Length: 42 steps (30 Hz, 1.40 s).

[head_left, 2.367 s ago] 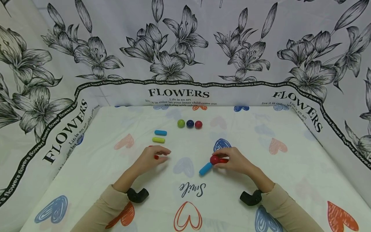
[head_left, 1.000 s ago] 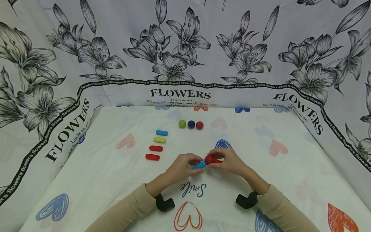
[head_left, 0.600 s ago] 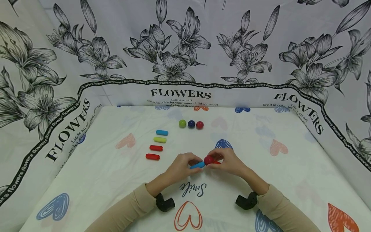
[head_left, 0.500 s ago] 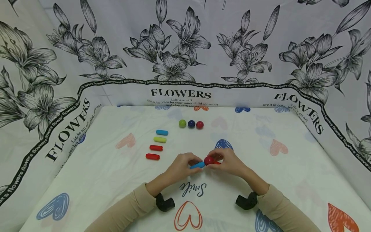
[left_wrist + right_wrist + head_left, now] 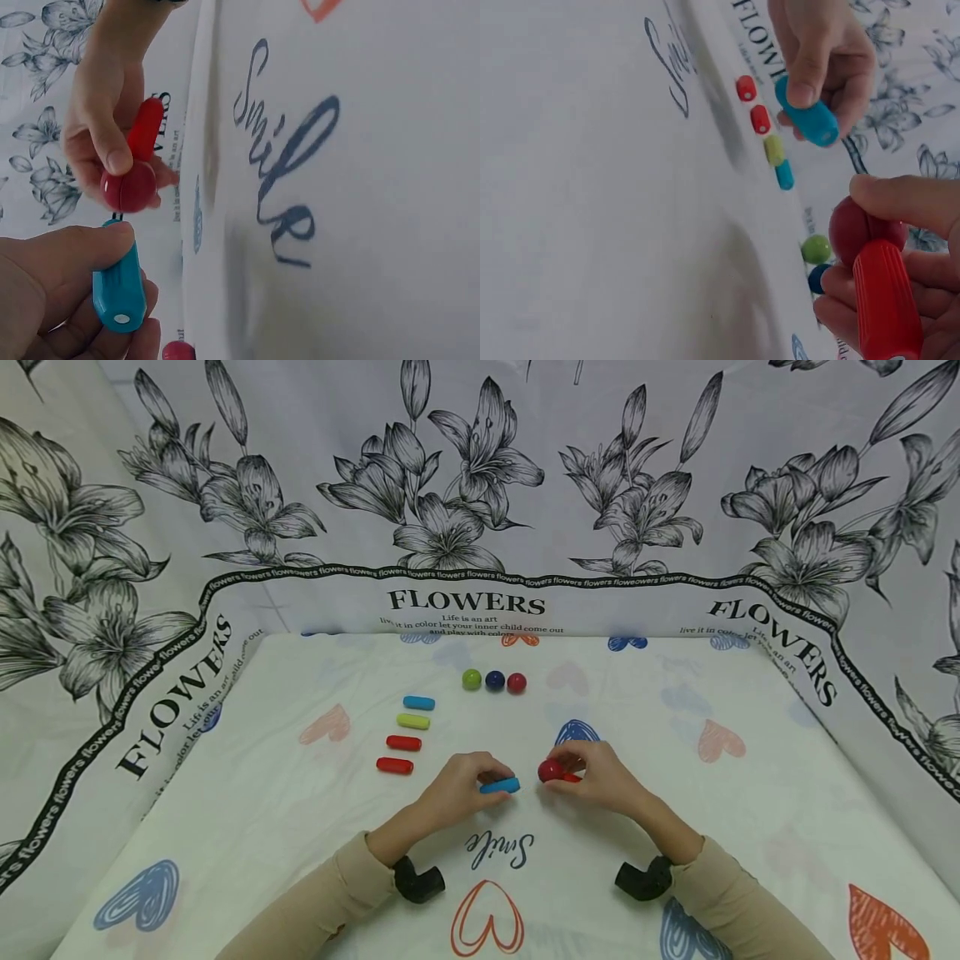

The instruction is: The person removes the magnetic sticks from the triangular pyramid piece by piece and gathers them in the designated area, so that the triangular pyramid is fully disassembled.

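My left hand (image 5: 453, 789) pinches a blue plastic rod (image 5: 501, 786) between thumb and fingers. A round silvery spot marks the rod's end in the left wrist view. Opposite it, my right hand (image 5: 603, 777) holds a glossy red ball (image 5: 551, 770), with the thumb (image 5: 900, 199) pressed on it. A ribbed red rod (image 5: 885, 300) is joined to that ball and lies along the fingers of the same hand. In the head view a gap separates the blue rod from the ball. Both hands are close over the middle of the cloth.
Left of the hands lies a column of rods: blue (image 5: 418, 702), yellow-green (image 5: 413, 722), red (image 5: 403, 743) and another red rod (image 5: 394, 766). Behind are a green ball (image 5: 471, 679), a dark blue ball (image 5: 494, 681) and a second red ball (image 5: 516, 682). Flower-printed fabric (image 5: 465, 468) hangs around the table.
My left hand came from beside the red rods to take the blue rod, which then touched the ball. Since half a second ago, rod and ball have separated, the hands drawing slightly apart.
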Motion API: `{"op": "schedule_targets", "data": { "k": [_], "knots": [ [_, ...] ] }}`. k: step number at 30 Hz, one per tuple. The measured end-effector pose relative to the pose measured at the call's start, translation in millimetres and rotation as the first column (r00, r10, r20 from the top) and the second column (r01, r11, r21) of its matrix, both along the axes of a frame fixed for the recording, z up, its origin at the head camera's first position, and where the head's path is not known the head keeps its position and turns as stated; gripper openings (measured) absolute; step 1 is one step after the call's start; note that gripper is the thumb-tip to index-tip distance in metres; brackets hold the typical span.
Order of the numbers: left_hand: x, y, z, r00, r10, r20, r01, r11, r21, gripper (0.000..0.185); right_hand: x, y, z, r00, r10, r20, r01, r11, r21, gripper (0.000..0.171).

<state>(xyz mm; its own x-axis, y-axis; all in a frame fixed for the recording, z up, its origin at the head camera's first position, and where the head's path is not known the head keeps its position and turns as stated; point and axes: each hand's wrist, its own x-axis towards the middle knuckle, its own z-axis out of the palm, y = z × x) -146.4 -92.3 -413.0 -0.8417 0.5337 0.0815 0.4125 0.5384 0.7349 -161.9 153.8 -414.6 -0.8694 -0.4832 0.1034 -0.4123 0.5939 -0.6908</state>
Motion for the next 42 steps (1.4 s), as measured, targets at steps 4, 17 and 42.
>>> {"op": "schedule_targets", "data": {
  "k": [4,17,42],
  "knots": [
    [-2.3,-9.7,-0.6,1.0,0.016,-0.003,-0.016,1.0,-0.003,0.025,-2.2,6.0,-1.6,0.998,-0.06,0.035,0.059,0.998,0.015,0.033],
    [-5.8,-29.3,4.2,1.0,0.012,0.023,-0.01,0.996,-0.094,0.026,-2.0,7.6,-7.8,1.0,0.011,0.024,-0.011,1.0,0.003,0.031],
    [-13.7,-93.6,3.8,0.993,0.032,-0.114,-0.043,0.995,-0.094,0.023,0.0,7.8,-11.6,0.999,0.035,0.024,-0.035,0.999,-0.009,0.032]
  ]
}}
